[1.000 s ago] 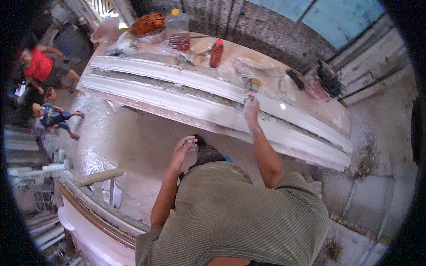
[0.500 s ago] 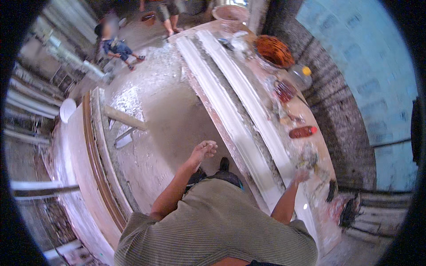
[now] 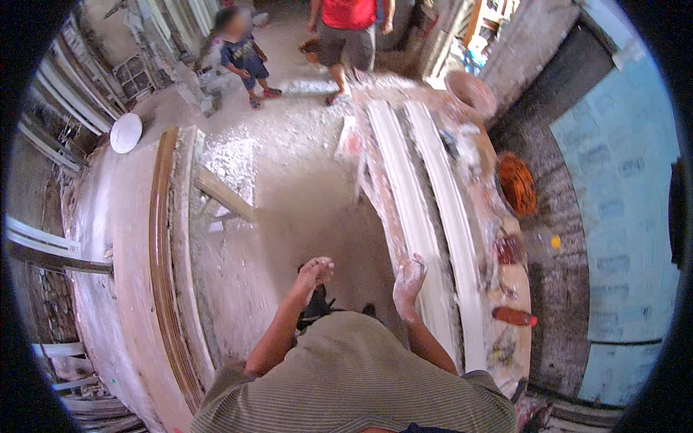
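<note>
My left hand (image 3: 316,272) is raised in front of my body over the floor, its fingers loosely bent and nothing visible in them. Dusted with white, my right hand (image 3: 410,278) is held with bent fingers at the left edge of the workbench, close to the nearer white moulding strip (image 3: 408,191). Whether it holds anything small is hidden by the fingers. A second white moulding strip (image 3: 442,169) runs alongside, with a dark grey gap between the two. Both strips lie lengthwise on the bench.
Right of the strips are a red bottle (image 3: 514,316), an orange basket (image 3: 516,184), a yellow-capped clear bottle (image 3: 543,239) and a pinkish basin (image 3: 471,94). Another bench at left carries a brown moulding (image 3: 163,252). Two people, one in a red shirt (image 3: 348,13), stand beyond.
My right hand has come left from the cluttered side of the bench to its inner edge. My left hand stays raised. The view has turned left, and the person in blue now stands upright.
</note>
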The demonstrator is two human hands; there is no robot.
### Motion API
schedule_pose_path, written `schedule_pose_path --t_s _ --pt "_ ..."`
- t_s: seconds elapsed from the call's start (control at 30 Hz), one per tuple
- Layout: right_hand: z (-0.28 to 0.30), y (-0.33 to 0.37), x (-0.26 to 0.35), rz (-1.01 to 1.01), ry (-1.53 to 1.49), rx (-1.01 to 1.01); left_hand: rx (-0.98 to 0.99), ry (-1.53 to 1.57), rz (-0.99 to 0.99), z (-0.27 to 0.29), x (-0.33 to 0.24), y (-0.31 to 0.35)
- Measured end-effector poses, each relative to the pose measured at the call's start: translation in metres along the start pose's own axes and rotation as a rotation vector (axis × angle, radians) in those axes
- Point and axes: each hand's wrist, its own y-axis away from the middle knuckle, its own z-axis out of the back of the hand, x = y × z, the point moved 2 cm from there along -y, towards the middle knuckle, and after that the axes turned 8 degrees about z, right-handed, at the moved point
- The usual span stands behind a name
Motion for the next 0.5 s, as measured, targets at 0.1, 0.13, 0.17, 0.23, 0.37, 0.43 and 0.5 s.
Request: schedule_pose_path --t_s 0.1,0.13,0.17,0.23,0.37,0.43,0.5 --pt "-0.063 -0.033 0.024 0.067 0.081 0.132 -0.034 0.028 -0.004 0.047 -0.051 -0.019" --pt "-0.083 -0.046 0.025 0.044 0.042 0.134 -0.045 0.038 0.005 0.062 -0.068 -0.022" --pt "-0.105 -0.057 0.039 0.017 -0.008 0.148 -0.060 0.041 -0.012 0.083 -0.082 -0.021" --pt "-0.155 -0.078 0.055 -0.036 -0.113 0.169 -0.086 0.043 -0.057 0.123 -0.117 -0.026" --pt "-0.257 -0.117 0.080 0.008 -0.162 0.356 -0.229 0.086 -0.059 0.205 -0.170 -0.037" --pt "-0.304 -0.145 0.118 0.068 -0.140 0.501 -0.337 0.085 -0.076 0.247 -0.194 -0.039" --pt "-0.358 -0.170 0.140 0.136 -0.128 0.619 -0.366 0.145 -0.080 0.280 -0.222 -0.044"
